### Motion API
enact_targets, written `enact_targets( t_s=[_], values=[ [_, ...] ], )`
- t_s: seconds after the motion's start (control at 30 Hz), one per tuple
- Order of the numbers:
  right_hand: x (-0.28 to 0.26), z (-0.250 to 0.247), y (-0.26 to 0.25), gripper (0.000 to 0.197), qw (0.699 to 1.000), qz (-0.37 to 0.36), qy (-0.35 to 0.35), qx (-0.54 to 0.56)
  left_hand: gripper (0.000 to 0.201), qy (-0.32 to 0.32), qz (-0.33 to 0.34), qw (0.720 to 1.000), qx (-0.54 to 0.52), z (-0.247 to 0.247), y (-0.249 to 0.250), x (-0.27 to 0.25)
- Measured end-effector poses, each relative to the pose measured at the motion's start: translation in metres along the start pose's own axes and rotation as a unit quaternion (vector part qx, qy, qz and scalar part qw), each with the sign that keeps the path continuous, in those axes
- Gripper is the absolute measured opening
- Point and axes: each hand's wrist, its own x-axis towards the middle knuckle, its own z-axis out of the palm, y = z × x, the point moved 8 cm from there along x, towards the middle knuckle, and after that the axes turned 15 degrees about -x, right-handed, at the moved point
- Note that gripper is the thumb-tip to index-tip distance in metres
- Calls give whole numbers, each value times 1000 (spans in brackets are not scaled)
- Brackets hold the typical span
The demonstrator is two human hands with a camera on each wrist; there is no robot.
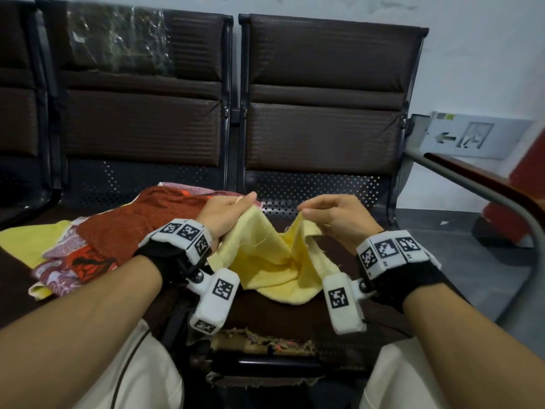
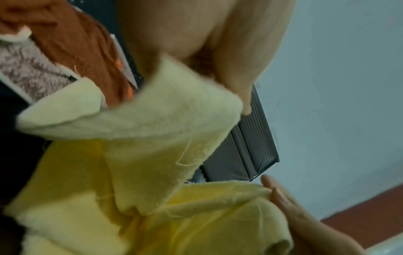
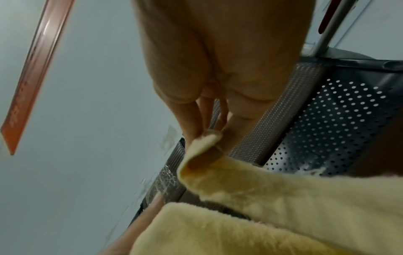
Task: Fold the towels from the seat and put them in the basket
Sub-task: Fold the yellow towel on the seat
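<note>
A pale yellow towel (image 1: 274,261) hangs crumpled between my two hands above the brown seat (image 1: 265,311). My left hand (image 1: 233,209) pinches one top corner of it, and my right hand (image 1: 312,211) pinches the other. The wrist views show the same: the yellow towel (image 2: 139,155) under my left hand (image 2: 196,51), and a corner of the yellow towel (image 3: 205,143) held between the fingers (image 3: 189,120) of my right hand. To the left on the seat lies a pile of towels (image 1: 118,231): rust red, patterned red and white, and another yellow one. No basket is in view.
The row of dark brown chairs (image 1: 324,98) stands against a white wall. A grey metal armrest (image 1: 486,196) curves along the right side. The seat's front edge is torn (image 1: 265,343). My knees in light trousers (image 1: 132,373) sit close to the seat.
</note>
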Motion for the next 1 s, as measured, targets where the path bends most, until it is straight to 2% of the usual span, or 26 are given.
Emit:
enact_targets(
  t_s=[0.1,0.2,0.3,0.37,0.43,0.5,0.57,0.63,0.77,0.9,1.0],
  values=[
    [0,4,-4,19,999,-9,-33,25,23,-46,-47,994,-89,9,-1,-4],
    [-2,7,-5,29,999,-17,-48,18,31,-88,-61,986,-130,15,3,-7],
    [-1,10,-7,38,998,-43,-40,-16,33,-95,-50,983,-147,15,6,-8],
    [-1,6,-9,37,990,-74,2,-121,30,-71,-40,985,-149,10,5,-7],
    [-3,4,-15,25,955,-113,41,-270,26,-44,-31,990,-131,4,2,-5],
    [-6,9,-18,13,930,-134,38,-341,24,-20,-24,995,-99,0,0,-4],
    [-7,12,-21,12,911,-147,36,-382,21,-9,-20,996,-83,-3,-1,-4],
    [-8,13,-26,11,913,-155,39,-374,19,-6,-16,996,-89,-4,-1,-4],
    [-10,22,-32,9,952,-156,2,-265,24,-23,-19,991,-127,2,0,-5],
    [-7,22,-28,4,958,-138,-5,-252,32,-59,-24,986,-157,10,0,-5],
    [-5,22,-25,25,946,-138,-11,-293,28,-56,-8,987,-153,9,2,-5]
  ],
)
